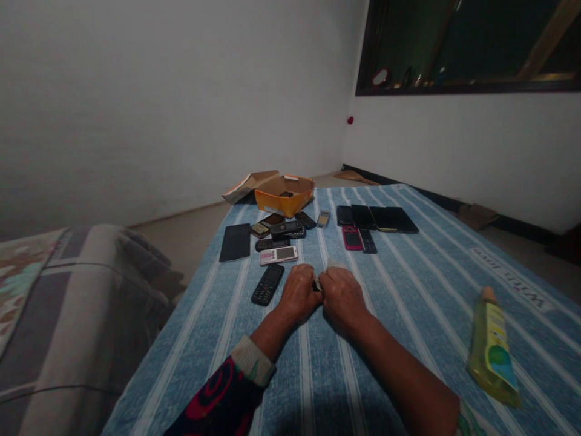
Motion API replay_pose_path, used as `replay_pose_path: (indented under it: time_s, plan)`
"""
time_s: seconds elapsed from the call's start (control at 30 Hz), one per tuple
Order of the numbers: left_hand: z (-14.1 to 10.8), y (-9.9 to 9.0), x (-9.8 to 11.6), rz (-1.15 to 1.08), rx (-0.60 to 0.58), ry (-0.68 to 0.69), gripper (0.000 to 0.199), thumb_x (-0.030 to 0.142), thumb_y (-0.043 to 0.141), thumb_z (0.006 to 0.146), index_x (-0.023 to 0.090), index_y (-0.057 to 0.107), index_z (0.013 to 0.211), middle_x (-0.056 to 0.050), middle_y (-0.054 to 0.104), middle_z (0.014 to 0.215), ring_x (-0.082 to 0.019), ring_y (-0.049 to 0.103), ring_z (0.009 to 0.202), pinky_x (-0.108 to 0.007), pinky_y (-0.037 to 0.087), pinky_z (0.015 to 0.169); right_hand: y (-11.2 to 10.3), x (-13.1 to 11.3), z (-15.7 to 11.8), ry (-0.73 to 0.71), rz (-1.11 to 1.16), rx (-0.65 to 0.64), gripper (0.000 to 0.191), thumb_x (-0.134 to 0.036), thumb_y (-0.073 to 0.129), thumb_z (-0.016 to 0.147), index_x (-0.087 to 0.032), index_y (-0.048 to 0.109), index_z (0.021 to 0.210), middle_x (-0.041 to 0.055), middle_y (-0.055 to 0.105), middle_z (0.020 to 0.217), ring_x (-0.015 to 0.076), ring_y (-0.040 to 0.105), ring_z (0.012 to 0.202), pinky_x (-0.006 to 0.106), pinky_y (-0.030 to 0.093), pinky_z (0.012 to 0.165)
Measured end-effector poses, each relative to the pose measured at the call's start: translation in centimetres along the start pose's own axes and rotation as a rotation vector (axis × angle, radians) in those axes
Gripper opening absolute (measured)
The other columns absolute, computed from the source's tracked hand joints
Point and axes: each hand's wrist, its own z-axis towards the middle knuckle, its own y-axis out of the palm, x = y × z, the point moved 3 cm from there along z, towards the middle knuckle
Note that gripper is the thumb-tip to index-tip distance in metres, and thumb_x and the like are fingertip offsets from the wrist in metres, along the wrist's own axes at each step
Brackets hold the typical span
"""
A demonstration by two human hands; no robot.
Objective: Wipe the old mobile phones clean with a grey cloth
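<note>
My left hand [299, 292] and my right hand [344, 298] meet over the bed, both with curled fingers. Between them shows a small dark object with a pale edge [316, 284]; the fingers hide most of it, so its kind is unclear. A thin whitish sheet, like tissue or cloth [336, 263], sticks out past the knuckles of my right hand. Just left of my left hand lies a black keypad phone [267, 284]. Beyond it are a white-and-pink phone [278, 255] and a loose pile of several old phones [285, 228].
An open orange box [285, 197] stands at the far end, its lid [249, 184] beside it. A black tablet [235, 242] lies left. Dark flat devices [394, 219] and a pink phone [352, 238] lie right. A yellow-green bottle [492, 351] rests on the striped bedsheet [399, 339].
</note>
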Motion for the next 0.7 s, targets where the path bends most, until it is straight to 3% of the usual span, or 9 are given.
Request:
replay_pose_path:
  time_s: [0.2,0.4,0.57,0.7]
  plan:
    - [0.0,0.0,0.2,0.025,-0.029,-0.026,0.031,0.028,0.079,0.062,0.020,0.052,0.074,-0.001,0.054,0.077,-0.025,0.056,0.086,-0.035,0.045,0.075,-0.9,3.0,-0.4,0.150,-0.086,-0.100,0.016,-0.010,0.052,0.087,-0.016,0.066,0.083,0.0079,0.062,0.085,0.0199,0.055,0.082,0.030,0.035,0.073]
    - [-0.1,-0.1,0.3,0.017,-0.042,-0.052,0.033,0.028,0.080,0.061,0.019,0.054,0.078,-0.001,0.055,0.079,-0.025,0.056,0.086,-0.034,0.045,0.075,-1.4,3.7,-0.5,0.248,-0.131,-0.133,0.020,-0.005,0.051,0.086,-0.016,0.067,0.085,0.0089,0.062,0.088,0.0201,0.055,0.080,0.030,0.034,0.067]
    - [-0.1,-0.1,0.3,-0.046,-0.025,-0.022,0.023,0.021,0.073,0.062,0.020,0.054,0.075,-0.004,0.059,0.083,-0.027,0.057,0.091,-0.037,0.047,0.079,-0.5,1.2,-0.4,0.070,-0.095,-0.041,0.018,-0.007,0.053,0.087,-0.016,0.066,0.078,0.0086,0.061,0.081,0.0220,0.053,0.082,0.032,0.035,0.074]
    - [-0.1,-0.1,0.2,-0.060,-0.011,-0.009,0.012,0.011,0.057,0.069,0.020,0.055,0.076,-0.006,0.062,0.088,-0.025,0.058,0.094,-0.038,0.046,0.083,0.4,-0.7,-0.3,-0.060,-0.032,0.052,0.021,-0.008,0.048,0.091,-0.016,0.067,0.086,0.0071,0.061,0.080,0.0217,0.050,0.080,0.033,0.036,0.077]
